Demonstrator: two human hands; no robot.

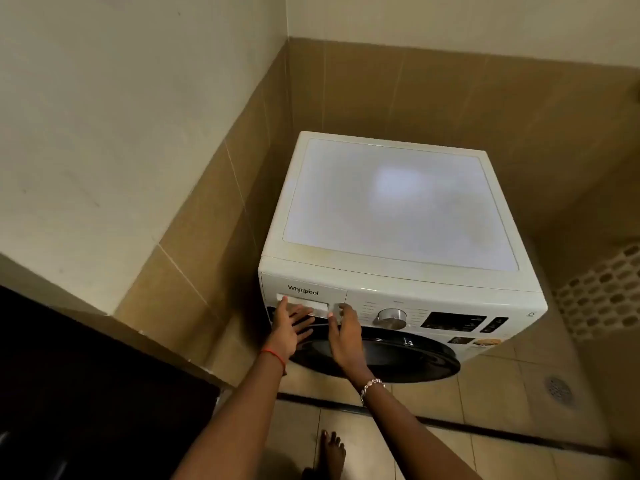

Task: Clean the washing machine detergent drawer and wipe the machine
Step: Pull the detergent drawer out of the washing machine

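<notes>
A white front-loading washing machine (388, 202) stands in a tiled corner, its top dusty and yellowed along the front edge. Its detergent drawer (313, 292) is at the upper left of the front panel, shut, with a brand name on it. My left hand (289, 327) lies flat against the drawer's lower edge, fingers spread. My right hand (344, 332) touches the drawer's right end with its fingertips. Neither hand holds anything. The dark round door (398, 355) sits below, partly hidden by my hands.
A silver dial (392, 318) and a dark display (453, 321) lie right of the drawer. A dark cabinet (86, 393) fills the lower left. A floor drain (558, 389) and a honeycomb-patterned panel (602, 296) are at the right. My bare foot (334, 452) stands on the tiled floor.
</notes>
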